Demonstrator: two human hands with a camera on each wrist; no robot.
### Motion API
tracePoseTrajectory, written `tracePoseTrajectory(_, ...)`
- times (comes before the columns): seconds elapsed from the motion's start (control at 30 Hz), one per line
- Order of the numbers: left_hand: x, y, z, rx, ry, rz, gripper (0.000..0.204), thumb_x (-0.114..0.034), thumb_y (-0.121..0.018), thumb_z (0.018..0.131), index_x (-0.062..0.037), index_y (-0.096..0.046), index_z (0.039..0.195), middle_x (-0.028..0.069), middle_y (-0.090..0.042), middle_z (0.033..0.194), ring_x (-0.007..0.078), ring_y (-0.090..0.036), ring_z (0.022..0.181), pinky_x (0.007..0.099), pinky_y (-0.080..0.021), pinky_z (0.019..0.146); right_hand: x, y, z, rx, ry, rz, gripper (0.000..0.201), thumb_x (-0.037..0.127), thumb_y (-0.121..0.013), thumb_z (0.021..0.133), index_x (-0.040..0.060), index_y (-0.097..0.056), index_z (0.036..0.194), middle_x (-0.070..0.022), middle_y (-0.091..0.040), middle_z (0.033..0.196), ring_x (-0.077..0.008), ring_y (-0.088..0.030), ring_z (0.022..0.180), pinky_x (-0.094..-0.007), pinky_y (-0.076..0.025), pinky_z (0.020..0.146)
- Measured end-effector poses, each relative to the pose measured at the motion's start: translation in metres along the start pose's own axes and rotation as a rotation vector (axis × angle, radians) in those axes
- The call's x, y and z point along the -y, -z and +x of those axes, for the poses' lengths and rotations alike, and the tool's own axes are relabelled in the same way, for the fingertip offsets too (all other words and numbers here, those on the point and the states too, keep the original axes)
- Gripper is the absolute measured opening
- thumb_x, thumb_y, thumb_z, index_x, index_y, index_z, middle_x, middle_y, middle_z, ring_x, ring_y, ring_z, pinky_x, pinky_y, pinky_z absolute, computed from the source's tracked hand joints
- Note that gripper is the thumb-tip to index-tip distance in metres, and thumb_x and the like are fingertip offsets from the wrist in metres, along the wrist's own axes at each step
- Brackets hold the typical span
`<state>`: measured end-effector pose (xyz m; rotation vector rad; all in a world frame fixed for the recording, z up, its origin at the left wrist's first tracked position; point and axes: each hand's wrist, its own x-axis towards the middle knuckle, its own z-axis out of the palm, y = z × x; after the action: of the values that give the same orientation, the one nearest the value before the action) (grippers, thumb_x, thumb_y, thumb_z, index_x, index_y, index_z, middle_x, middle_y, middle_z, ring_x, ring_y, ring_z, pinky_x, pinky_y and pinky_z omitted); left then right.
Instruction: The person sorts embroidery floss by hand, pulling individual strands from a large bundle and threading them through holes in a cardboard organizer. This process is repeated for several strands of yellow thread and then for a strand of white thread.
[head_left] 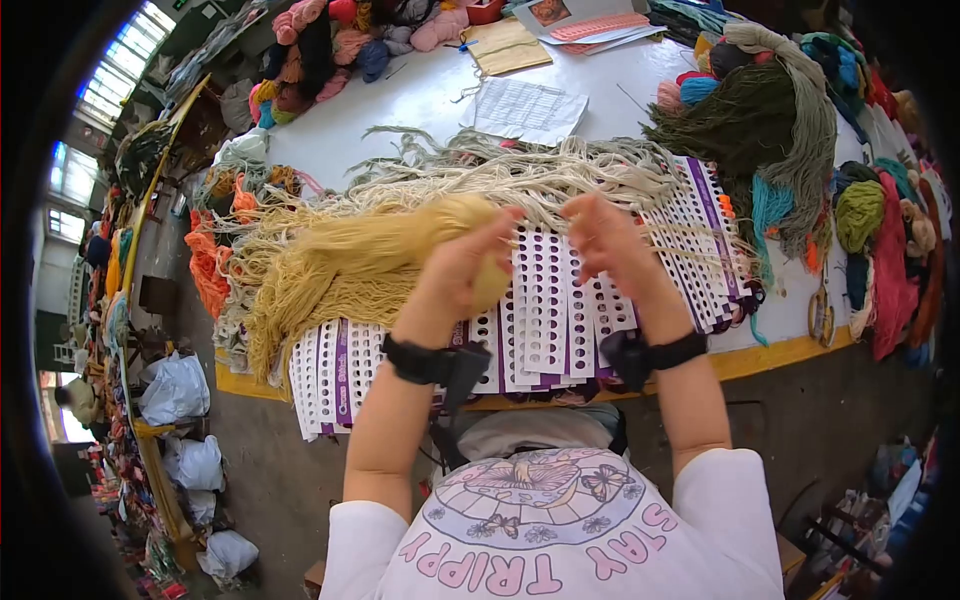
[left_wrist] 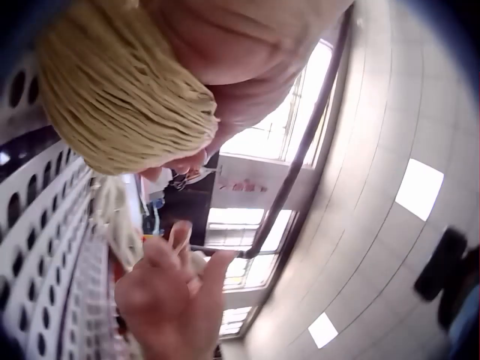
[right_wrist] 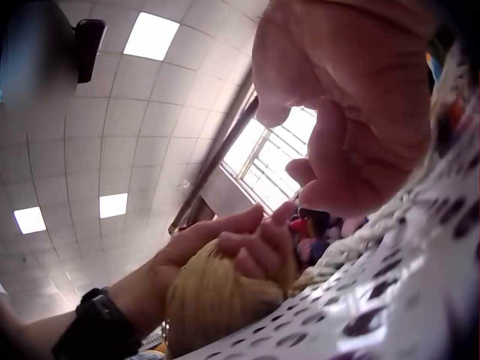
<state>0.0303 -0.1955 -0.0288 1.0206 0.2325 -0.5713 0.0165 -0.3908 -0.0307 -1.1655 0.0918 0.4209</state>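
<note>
A thick hank of pale yellow thread (head_left: 370, 240) lies over the left part of the punched white cards (head_left: 545, 300). Its looped end (left_wrist: 127, 97) is gripped by my left hand (head_left: 462, 262), whose fingers curl round it in the right wrist view (right_wrist: 259, 251). To the right, my right hand (head_left: 608, 240) is raised just above the cards, apart from the left hand, fingers bent. In its own wrist view the right hand (right_wrist: 352, 112) has thumb and fingertips close together; whether a fine strand lies between them I cannot tell.
Cream threads (head_left: 560, 175) run across the cards' far side. Behind them lie a written sheet (head_left: 525, 110) and balls of yarn (head_left: 372, 60). Dark green hanks (head_left: 730, 120) are piled at the back right, scissors (head_left: 821, 315) at the right edge, orange yarn (head_left: 206, 265) on the left.
</note>
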Motion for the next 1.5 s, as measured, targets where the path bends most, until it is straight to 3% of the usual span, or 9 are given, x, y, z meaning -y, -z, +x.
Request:
tracePoseTrajectory(0.17, 0.022, -0.002, 0.023, -0.010, 0.096, 0.173, 0.012, -0.013, -0.061, 0.078, -0.0054, -0.058, 0.086, -0.0004, -0.050, 0.060, 0.0075, -0.048, 0.050, 0.0216, -0.039, 0.044, -0.020, 0.004, 0.013, 0.274, -0.033, -0.010, 0.027, 0.025, -0.051, 0.086, 0.0060, -0.049, 0.105, -0.0004, -0.056, 0.068, -0.0059, -0.051, 0.054, -0.0255, -0.044, 0.048)
tracePoseTrajectory(0.23, 0.022, 0.000, 0.025, -0.062, 0.110, 0.174, 0.009, -0.011, -0.060, 0.078, -0.0049, -0.059, 0.085, 0.0003, -0.052, 0.061, 0.0082, -0.048, 0.048, 0.0218, -0.039, 0.043, -0.015, -0.009, 0.010, 0.023, 0.037, -0.403, 0.023, 0.022, -0.053, 0.083, 0.0051, -0.052, 0.099, -0.0027, -0.058, 0.063, -0.0108, -0.052, 0.051, -0.0285, -0.043, 0.048)
tracePoseTrajectory(0.43, 0.043, 0.011, 0.033, -0.267, -0.563, 0.860, 0.008, -0.008, -0.056, 0.077, -0.0008, -0.059, 0.080, 0.0047, -0.056, 0.067, 0.0114, -0.048, 0.047, 0.0236, -0.037, 0.041, -0.048, -0.004, 0.027, -0.332, 0.454, -0.856, 0.015, 0.015, -0.055, 0.080, 0.0005, -0.058, 0.079, -0.0100, -0.058, 0.059, -0.0177, -0.053, 0.049, -0.0295, -0.041, 0.050)
tracePoseTrajectory(0.53, 0.027, 0.003, 0.031, -0.164, -0.002, 0.546, 0.008, -0.006, -0.053, 0.077, 0.0003, -0.058, 0.079, 0.0048, -0.055, 0.067, 0.0121, -0.047, 0.046, 0.0248, -0.038, 0.041, -0.046, -0.005, 0.026, -0.401, 0.460, -0.898, 0.015, 0.014, -0.056, 0.079, -0.0005, -0.059, 0.079, -0.0102, -0.057, 0.058, -0.0153, -0.053, 0.048, -0.0268, -0.041, 0.049)
tracePoseTrajectory(0.67, 0.020, 0.000, 0.039, -0.171, 0.113, 0.389, 0.008, -0.004, -0.050, 0.079, -0.0009, -0.057, 0.082, 0.0044, -0.052, 0.062, 0.0104, -0.046, 0.045, 0.0242, -0.038, 0.041, -0.048, -0.008, 0.026, -0.492, 0.472, -0.866, 0.012, 0.012, -0.057, 0.071, 0.0008, -0.057, 0.069, -0.0155, -0.055, 0.060, -0.0302, -0.055, 0.054, -0.0359, -0.042, 0.051)
tracePoseTrajectory(0.87, 0.020, 0.011, 0.047, 0.020, 0.341, 0.145, 0.009, -0.012, -0.054, 0.083, -0.0039, -0.056, 0.082, 0.0012, -0.050, 0.057, 0.0082, -0.046, 0.045, 0.0229, -0.040, 0.041, -0.048, -0.006, 0.028, -0.511, 0.548, -0.923, 0.011, 0.010, -0.061, 0.069, -0.0003, -0.060, 0.073, -0.0107, -0.056, 0.059, -0.0162, -0.053, 0.050, -0.0273, -0.042, 0.049)
tracePoseTrajectory(1.27, 0.023, -0.004, 0.030, -0.284, 0.064, 0.315, 0.008, -0.013, -0.059, 0.078, -0.0056, -0.057, 0.076, 0.0016, -0.050, 0.056, 0.0109, -0.048, 0.047, 0.0250, -0.041, 0.044, -0.049, -0.003, 0.023, -0.408, 0.492, -0.819, 0.010, 0.011, -0.062, 0.069, 0.0032, -0.063, 0.074, -0.0118, -0.057, 0.070, -0.0272, -0.056, 0.063, -0.0345, -0.044, 0.057)
tracePoseTrajectory(1.43, -0.002, 0.035, 0.034, 0.331, 0.366, -0.510, 0.014, -0.015, -0.050, 0.082, -0.0024, -0.054, 0.086, 0.0018, -0.052, 0.066, 0.0075, -0.043, 0.049, 0.0208, -0.040, 0.048, -0.052, -0.004, 0.022, -0.418, 0.508, -0.963, 0.015, 0.017, -0.060, 0.074, 0.0016, -0.060, 0.074, -0.0122, -0.057, 0.070, -0.0278, -0.055, 0.063, -0.0350, -0.043, 0.057)
tracePoseTrajectory(1.5, -0.002, 0.018, 0.027, 0.219, 0.249, -0.225, 0.017, -0.019, -0.053, 0.081, -0.0019, -0.056, 0.082, 0.0013, -0.049, 0.061, 0.0084, -0.045, 0.048, 0.0204, -0.040, 0.046, -0.046, -0.009, 0.021, -0.422, 0.468, -0.949, 0.020, 0.021, -0.057, 0.077, 0.0017, -0.058, 0.073, -0.0122, -0.056, 0.069, -0.0280, -0.055, 0.063, -0.0353, -0.042, 0.057)
